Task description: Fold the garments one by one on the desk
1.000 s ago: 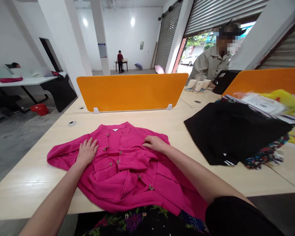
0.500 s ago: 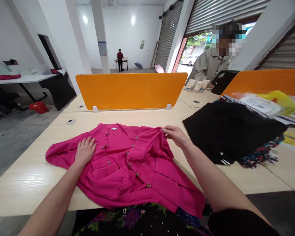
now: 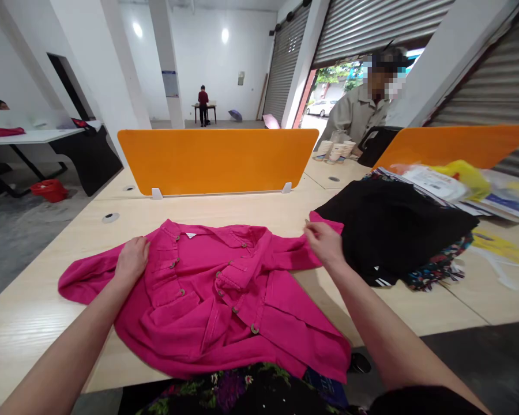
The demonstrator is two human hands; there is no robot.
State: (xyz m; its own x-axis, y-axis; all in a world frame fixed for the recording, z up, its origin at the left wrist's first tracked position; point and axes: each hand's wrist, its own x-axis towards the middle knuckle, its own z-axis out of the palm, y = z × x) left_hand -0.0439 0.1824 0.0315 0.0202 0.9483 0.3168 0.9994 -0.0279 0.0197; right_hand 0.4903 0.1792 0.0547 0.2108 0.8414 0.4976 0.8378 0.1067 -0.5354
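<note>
Nearest, at the bottom edge, the wearer's dark flowered clothing [image 3: 236,392] meets the near side of a pale wooden table [image 3: 38,340]. On the table, right in front of the wearer, a bright pink shirt [image 3: 190,323] lies front side up, its buttons undone along part of the front. Its length runs from the rumpled hem, close to the wearer, away to the collar; its sleeves spread to either side.

The left hand [image 3: 133,257] rests on the shirt at the left shoulder, fingers bent; whether they pinch cloth, I cannot tell. The right hand [image 3: 326,242] pinches the end of the right sleeve [image 3: 288,253] between thumb and fingers, the sleeve stretched out sideways. From that grip, the shirt's body lies leftward and nearer the wearer; the left hand is the closer one to the collar.

Just beyond the right hand is a pile of black clothes [image 3: 398,225]. Farther off stand an orange divider [image 3: 216,161] and paper cups [image 3: 337,151], with a person in a grey shirt [image 3: 350,112] behind the cups.
</note>
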